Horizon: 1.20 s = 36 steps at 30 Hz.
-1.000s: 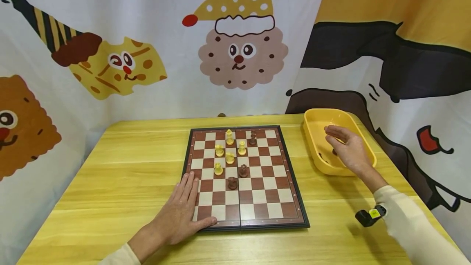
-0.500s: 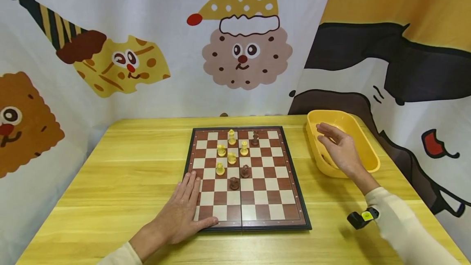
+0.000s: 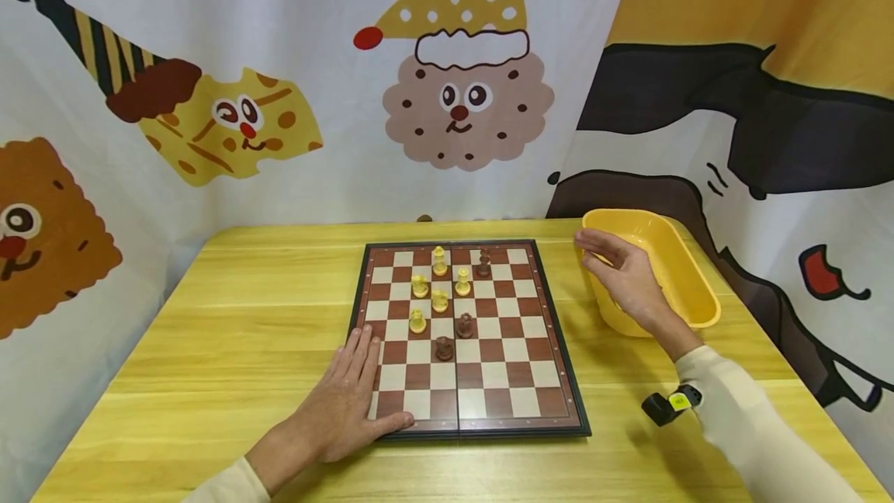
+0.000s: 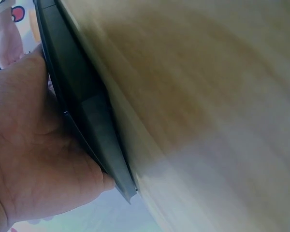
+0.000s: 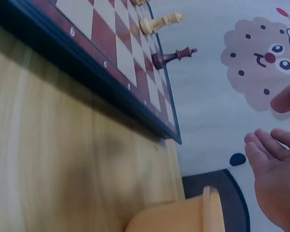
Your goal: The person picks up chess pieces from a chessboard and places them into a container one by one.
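My left hand (image 3: 338, 410) rests on the left front corner of a brown and cream chessboard (image 3: 494, 373), its fingers straight along the left edge and its thumb on the front edge. The left wrist view shows the palm (image 4: 34, 145) against the board's dark side. On the board stand several pale chess pieces (image 3: 440, 301) and three dark ones, including a dark piece (image 3: 443, 349) nearest me. My right hand (image 3: 628, 278) hovers over the left rim of a yellow plastic tub (image 3: 680, 258). Its fingers are extended and its thumb is apart, with nothing visible between them.
The board lies on a yellow wood-grain table (image 3: 209, 309). A curtain (image 3: 279, 6) printed with cartoon figures hangs behind it and along the sides. A black device (image 3: 660, 408) is strapped at my right wrist and juts out over the table.
My right hand has moved left, from above the tub's inside to its left rim. The left hand and the chess pieces stay put on the board.
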Each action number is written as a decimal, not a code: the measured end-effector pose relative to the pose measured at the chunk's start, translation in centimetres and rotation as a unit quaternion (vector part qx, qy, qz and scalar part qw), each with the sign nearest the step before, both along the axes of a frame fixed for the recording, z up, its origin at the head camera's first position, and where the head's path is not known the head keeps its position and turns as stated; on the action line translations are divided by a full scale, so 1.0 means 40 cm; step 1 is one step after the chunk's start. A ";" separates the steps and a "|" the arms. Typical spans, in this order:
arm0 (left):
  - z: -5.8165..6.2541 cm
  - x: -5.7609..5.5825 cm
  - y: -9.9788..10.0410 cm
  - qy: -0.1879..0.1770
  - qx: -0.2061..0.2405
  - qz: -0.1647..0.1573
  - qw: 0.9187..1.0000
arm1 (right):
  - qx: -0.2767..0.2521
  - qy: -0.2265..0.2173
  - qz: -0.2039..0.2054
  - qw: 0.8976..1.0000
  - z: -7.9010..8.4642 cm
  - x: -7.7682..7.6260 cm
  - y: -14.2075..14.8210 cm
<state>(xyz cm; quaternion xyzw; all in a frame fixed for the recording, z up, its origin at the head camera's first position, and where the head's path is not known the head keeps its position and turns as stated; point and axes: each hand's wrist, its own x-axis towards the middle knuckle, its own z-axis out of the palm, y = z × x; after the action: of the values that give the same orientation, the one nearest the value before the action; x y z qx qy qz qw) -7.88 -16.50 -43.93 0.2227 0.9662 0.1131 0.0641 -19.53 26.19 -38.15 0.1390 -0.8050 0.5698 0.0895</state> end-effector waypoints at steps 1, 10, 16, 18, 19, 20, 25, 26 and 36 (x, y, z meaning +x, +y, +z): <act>0.000 0.000 0.000 -0.001 0.001 0.001 1.000 | 0.000 -0.001 0.006 1.000 0.002 -0.004 -0.005; 0.002 0.001 0.001 -0.009 0.010 0.001 1.000 | 0.001 -0.015 0.055 0.998 0.019 -0.039 -0.057; -0.004 0.003 0.004 -0.013 0.007 -0.004 1.000 | -0.015 -0.020 0.072 0.997 0.002 -0.060 -0.094; -0.004 0.003 0.004 -0.015 0.003 -0.003 1.000 | -0.023 -0.025 0.075 0.997 -0.003 -0.068 -0.106; -0.004 0.002 0.004 -0.017 0.001 -0.003 1.000 | -0.025 -0.027 0.074 0.997 -0.005 -0.072 -0.112; -0.003 0.002 0.004 -0.017 -0.001 -0.003 1.000 | -0.028 -0.031 0.071 0.997 -0.006 -0.076 -0.118; 0.000 -0.002 0.003 -0.011 -0.006 -0.003 1.000 | -0.037 -0.044 0.057 0.997 -0.015 -0.100 -0.147; 0.001 -0.002 0.003 -0.011 -0.006 -0.003 1.000 | -0.038 -0.046 0.057 0.997 -0.018 -0.106 -0.153; 0.002 -0.002 0.000 -0.012 0.000 -0.004 1.000 | -0.050 -0.097 0.069 0.992 -0.044 -0.145 -0.203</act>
<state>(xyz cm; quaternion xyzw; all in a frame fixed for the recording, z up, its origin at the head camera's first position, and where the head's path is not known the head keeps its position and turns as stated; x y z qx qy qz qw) -7.95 -16.52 -43.86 0.2255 0.9643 0.1159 0.0765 -25.35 18.07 -39.91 0.1339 -0.7689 0.6249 -0.0221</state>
